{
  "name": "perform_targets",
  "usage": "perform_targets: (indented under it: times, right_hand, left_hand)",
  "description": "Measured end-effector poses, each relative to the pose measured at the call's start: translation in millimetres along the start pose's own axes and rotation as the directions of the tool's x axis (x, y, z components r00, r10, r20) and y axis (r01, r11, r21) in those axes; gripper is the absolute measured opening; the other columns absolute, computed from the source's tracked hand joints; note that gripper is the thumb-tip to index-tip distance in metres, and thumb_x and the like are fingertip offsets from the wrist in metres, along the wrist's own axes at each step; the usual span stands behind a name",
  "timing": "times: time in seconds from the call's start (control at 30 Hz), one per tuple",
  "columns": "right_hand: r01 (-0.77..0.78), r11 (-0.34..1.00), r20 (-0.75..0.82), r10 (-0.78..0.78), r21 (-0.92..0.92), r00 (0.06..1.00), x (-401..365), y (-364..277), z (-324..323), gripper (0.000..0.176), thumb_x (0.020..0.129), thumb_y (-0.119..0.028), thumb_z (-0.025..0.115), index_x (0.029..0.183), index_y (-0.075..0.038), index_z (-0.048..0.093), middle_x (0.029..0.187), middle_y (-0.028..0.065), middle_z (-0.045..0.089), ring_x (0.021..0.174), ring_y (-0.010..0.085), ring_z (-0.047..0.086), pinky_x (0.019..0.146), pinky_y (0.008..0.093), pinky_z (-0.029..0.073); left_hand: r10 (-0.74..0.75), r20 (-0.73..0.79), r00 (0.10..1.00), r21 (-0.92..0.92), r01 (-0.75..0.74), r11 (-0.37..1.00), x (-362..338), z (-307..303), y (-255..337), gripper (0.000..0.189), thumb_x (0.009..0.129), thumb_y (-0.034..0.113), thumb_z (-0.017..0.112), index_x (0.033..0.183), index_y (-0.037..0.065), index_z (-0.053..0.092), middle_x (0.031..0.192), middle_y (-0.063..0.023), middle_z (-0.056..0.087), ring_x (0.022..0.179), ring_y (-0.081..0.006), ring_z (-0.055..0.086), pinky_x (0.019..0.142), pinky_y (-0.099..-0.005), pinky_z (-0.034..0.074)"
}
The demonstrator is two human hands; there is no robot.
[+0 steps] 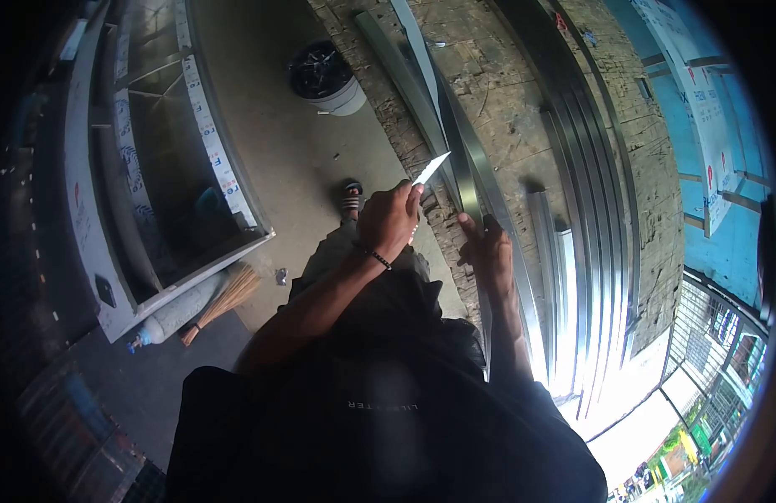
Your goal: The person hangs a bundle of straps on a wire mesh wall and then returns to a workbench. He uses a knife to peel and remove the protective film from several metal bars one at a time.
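Note:
My left hand (392, 220) is closed on a thin strip of whitish protective film (430, 171). The strip narrows to a point at the face of a long metal profile (465, 172), and a short tail with reddish marks shows below the fist. Farther up the same profile, a pale bluish covering (421, 59) still lies along the metal. My right hand (487, 250) grips the profile lower down, with its thumb on the shiny bare face and its fingers around the side. The profile lies lengthwise near the edge of a worn wooden bench (497, 109).
Several long metal profiles (593, 184) lie on the bench to the right. A bucket (342, 94) with a dark liner stands on the floor beside the bench. At left are a film-covered metal frame (212, 138), a grey cylinder (186, 303) and a stick broom (224, 302).

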State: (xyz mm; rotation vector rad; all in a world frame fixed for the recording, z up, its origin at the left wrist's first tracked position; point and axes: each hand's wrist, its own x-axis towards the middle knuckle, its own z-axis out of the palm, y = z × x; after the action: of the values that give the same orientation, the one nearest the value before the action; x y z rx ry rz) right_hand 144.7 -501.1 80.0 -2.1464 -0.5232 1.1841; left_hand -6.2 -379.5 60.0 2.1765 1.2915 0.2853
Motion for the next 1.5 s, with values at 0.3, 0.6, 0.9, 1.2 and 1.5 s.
perform_targets:
  times: [0.3, 0.6, 0.9, 1.2, 1.5]
  right_hand:
    - [0.006, 1.000, -0.002, -0.006, 0.017, 1.000, 7, 5, -8, 0.062, 0.093, -0.052, 0.070, 0.098, 0.009, 0.060, 0.059, 0.0146, 0.062, 0.054, 0.0226, 0.069, 0.049, 0.0361, 0.052]
    - [-0.038, 0.999, 0.029, 0.036, 0.036, 0.999, 8, -1, -18, 0.061, 0.093, -0.051, 0.070, 0.102, 0.009, 0.063, 0.060, 0.0143, 0.063, 0.054, 0.0204, 0.068, 0.047, 0.0346, 0.051]
    - [-0.023, 0.996, 0.048, 0.019, 0.091, 0.999, 12, 1, -27, 0.057, 0.096, -0.049, 0.067, 0.103, 0.007, 0.059, 0.057, 0.0122, 0.061, 0.048, 0.0180, 0.063, 0.046, 0.0309, 0.049]
    - [0.003, 0.996, 0.057, -0.009, 0.095, 0.998, 9, -5, -35, 0.059, 0.096, -0.048, 0.067, 0.105, 0.010, 0.063, 0.057, 0.0129, 0.061, 0.049, 0.0184, 0.063, 0.046, 0.0320, 0.048]
    - [-0.010, 0.997, 0.123, 0.001, 0.074, 0.992, 17, -2, -39, 0.064, 0.100, -0.050, 0.060, 0.114, 0.013, 0.058, 0.056, 0.0123, 0.060, 0.048, 0.0181, 0.063, 0.044, 0.0319, 0.049]
  left_hand:
    - [-0.002, -0.045, 0.999, -0.057, 0.000, 0.998, 0, 4, 11, 0.031, 0.102, 0.032, 0.058, 0.085, 0.006, 0.063, 0.068, -0.0220, 0.062, 0.068, -0.0452, 0.062, 0.060, -0.0514, 0.048]
    - [0.011, -0.030, 0.999, -0.070, -0.013, 0.997, 2, 22, 10, 0.030, 0.102, 0.029, 0.058, 0.084, 0.006, 0.063, 0.069, -0.0214, 0.063, 0.068, -0.0443, 0.062, 0.064, -0.0516, 0.047]
    - [-0.021, -0.042, 0.999, -0.084, 0.018, 0.996, 8, 35, 8, 0.032, 0.104, 0.030, 0.055, 0.088, 0.004, 0.063, 0.073, -0.0220, 0.065, 0.073, -0.0445, 0.064, 0.062, -0.0497, 0.049]
    - [0.040, 0.008, 0.999, -0.202, -0.038, 0.979, 17, 37, 6, 0.033, 0.104, 0.034, 0.054, 0.092, 0.006, 0.065, 0.073, -0.0225, 0.066, 0.071, -0.0441, 0.066, 0.058, -0.0510, 0.049]
    - [-0.014, 0.044, 0.999, -0.234, 0.024, 0.972, 18, 33, 10, 0.035, 0.105, 0.030, 0.055, 0.089, 0.000, 0.062, 0.069, -0.0206, 0.060, 0.058, -0.0368, 0.059, 0.054, -0.0430, 0.044]
